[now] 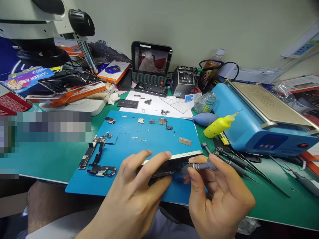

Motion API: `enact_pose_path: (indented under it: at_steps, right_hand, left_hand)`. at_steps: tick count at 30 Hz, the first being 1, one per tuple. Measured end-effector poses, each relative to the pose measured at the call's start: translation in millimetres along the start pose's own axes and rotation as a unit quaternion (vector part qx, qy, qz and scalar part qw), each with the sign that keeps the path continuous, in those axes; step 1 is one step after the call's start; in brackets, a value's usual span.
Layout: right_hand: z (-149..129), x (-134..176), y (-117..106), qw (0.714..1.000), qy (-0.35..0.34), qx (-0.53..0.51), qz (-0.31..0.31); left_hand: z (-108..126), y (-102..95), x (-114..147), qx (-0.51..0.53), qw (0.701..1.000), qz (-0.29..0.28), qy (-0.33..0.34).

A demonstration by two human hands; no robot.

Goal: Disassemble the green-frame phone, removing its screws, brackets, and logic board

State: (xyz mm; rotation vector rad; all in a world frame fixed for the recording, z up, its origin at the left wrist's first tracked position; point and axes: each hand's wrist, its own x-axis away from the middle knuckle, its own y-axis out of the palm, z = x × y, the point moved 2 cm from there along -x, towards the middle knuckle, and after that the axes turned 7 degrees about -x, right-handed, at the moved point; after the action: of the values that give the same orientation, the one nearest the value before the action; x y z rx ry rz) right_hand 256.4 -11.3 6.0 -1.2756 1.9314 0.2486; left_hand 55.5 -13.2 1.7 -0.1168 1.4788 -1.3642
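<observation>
My left hand [137, 186] grips a phone frame [169, 166] by its light outer edge, with fingers over the top and thumb below. The frame is tilted, its dark inner side partly showing. My right hand [221, 196] pinches a grey screwdriver [200, 166] against the frame's right end; its tip is hidden. Under both hands lies a blue mat [134, 151]. On its left side are a phone logic board [87, 156] and a dark flex-cable board [102, 170]. Several tiny screws and metal pieces are scattered further back, near a metal mesh strip [185, 141].
A blue heating plate machine [239, 129] stands at right, behind screwdrivers and tweezers [269, 179]. A yellow bottle [219, 126] and blue air blower [205, 119] lie beside the mat. Behind it are a phone battery [128, 103] and a screen device [152, 63]. A microscope [42, 36] overhangs the left.
</observation>
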Motion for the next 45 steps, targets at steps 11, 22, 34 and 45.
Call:
enact_pose_path:
  at_steps: [11, 22, 34, 45]
  right_hand:
    - [3, -1, 1, 1.0, 0.001, 0.019, 0.012]
    - [-3, -11, -1, 0.977, -0.165, 0.133, -0.023]
    - [-9, -23, 3, 0.97, -0.205, 0.107, -0.077]
    - [0, -20, 3, 0.966, -0.213, 0.14, -0.044]
  left_hand:
    - [-3, 1.8, -7, 0.032, 0.999, 0.014, 0.003]
    - [-1, 4.1, -6, 0.015, 0.999, 0.041, 0.011]
    - [-2, 2.2, -7, 0.009, 0.998, 0.053, 0.018]
    - [5, 3.6, -6, -0.015, 0.999, 0.052, 0.001]
